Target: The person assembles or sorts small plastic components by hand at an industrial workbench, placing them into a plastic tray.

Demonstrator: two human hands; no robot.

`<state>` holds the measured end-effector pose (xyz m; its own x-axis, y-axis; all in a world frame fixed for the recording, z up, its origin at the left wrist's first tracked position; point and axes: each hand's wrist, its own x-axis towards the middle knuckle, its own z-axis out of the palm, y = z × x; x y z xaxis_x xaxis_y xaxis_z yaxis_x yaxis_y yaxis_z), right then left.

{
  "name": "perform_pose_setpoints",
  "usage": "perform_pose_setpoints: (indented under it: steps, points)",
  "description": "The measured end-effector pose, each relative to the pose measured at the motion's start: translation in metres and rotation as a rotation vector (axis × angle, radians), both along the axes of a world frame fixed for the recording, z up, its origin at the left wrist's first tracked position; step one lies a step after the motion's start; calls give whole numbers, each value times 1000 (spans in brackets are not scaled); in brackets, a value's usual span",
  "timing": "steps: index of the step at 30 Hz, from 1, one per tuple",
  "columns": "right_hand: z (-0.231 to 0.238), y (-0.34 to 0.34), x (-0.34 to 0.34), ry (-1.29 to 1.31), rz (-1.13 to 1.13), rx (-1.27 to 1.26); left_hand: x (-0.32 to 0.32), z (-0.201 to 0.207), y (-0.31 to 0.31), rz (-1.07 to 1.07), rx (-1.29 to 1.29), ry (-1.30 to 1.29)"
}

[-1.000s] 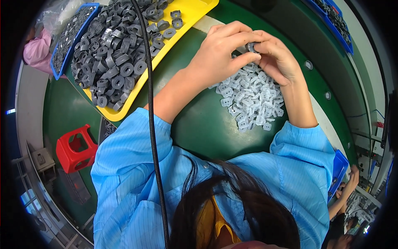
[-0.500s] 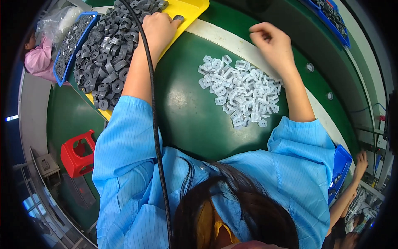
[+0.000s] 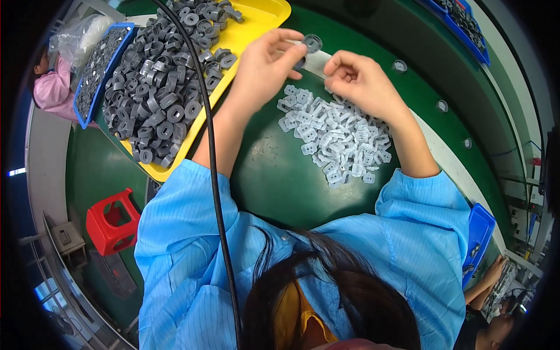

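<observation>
My left hand (image 3: 262,70), over the inner edge of the yellow tray (image 3: 265,14), is closed with a dark grey ring-shaped part (image 3: 313,43) at its fingertips. Another dark piece (image 3: 300,63) shows below the thumb, partly hidden by the fingers. Just right of it, my right hand (image 3: 364,87) has its fingers curled and pressed together above the far edge of a pile of small translucent white plastic pieces (image 3: 341,137). What the right fingers pinch, if anything, is hidden. Many grey ring parts (image 3: 154,96) lie heaped in the yellow tray.
A black cable (image 3: 213,140) hangs across the view by my left forearm. Small round parts (image 3: 442,105) lie on the green strip beyond the white edge. Blue trays (image 3: 87,119) stand at left and right. A red stool (image 3: 105,227) and two other people are nearby.
My left hand has come from the grey parts in the tray rightward, now with a ring part at its fingertips. My right hand has moved left and nearer, over the white pieces.
</observation>
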<state>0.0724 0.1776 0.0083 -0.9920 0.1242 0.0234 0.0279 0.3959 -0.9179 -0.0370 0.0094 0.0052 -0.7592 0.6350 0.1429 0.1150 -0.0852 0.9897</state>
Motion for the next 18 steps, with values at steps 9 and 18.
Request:
perform_pose_setpoints:
  steps: [9, 18]
  points:
    - [3, 3, -5, 42, -199, -430, 11, -17, 3, -103, 54, -239]
    - [9, -6, 1, 61, -277, 210, 19, -17, 4, -127, -53, -63]
